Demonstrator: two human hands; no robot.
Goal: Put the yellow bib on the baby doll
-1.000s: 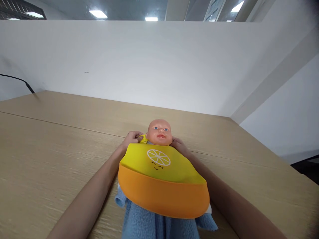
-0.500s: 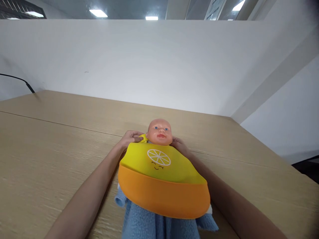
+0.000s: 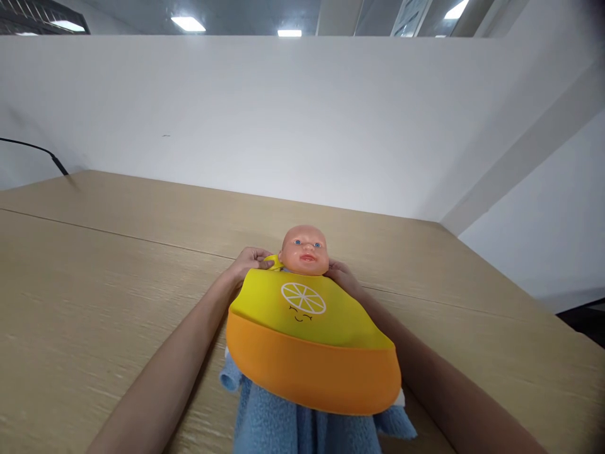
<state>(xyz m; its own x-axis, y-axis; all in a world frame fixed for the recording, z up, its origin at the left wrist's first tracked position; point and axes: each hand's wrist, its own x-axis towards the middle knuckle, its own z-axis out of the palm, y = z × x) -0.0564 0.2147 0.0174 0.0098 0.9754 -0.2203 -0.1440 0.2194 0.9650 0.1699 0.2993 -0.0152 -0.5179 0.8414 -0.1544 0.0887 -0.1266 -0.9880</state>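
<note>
A baby doll (image 3: 305, 249) in blue fleecy clothes (image 3: 274, 419) lies face up, its head pointing away from me. Over its chest spreads a yellow bib (image 3: 265, 296) with a lemon-slice print and an orange catch pocket (image 3: 312, 375). Beside the doll's neck, my left hand (image 3: 248, 261) pinches the bib's yellow neck strap between thumb and fingers. My right hand (image 3: 341, 276) is at the other side of the neck, close against the head. Its fingertips are hidden behind the doll and the bib, so what they touch cannot be made out.
The doll rests on a wood-grain table (image 3: 118, 284) with a seam running across it. A white partition (image 3: 283, 120) rises at the back. A black cable (image 3: 57, 164) comes in at the far left, and a dark object (image 3: 586, 321) shows at the right edge.
The whole view has shifted very slightly. Both hands, the doll and the bib keep the same positions relative to one another.
</note>
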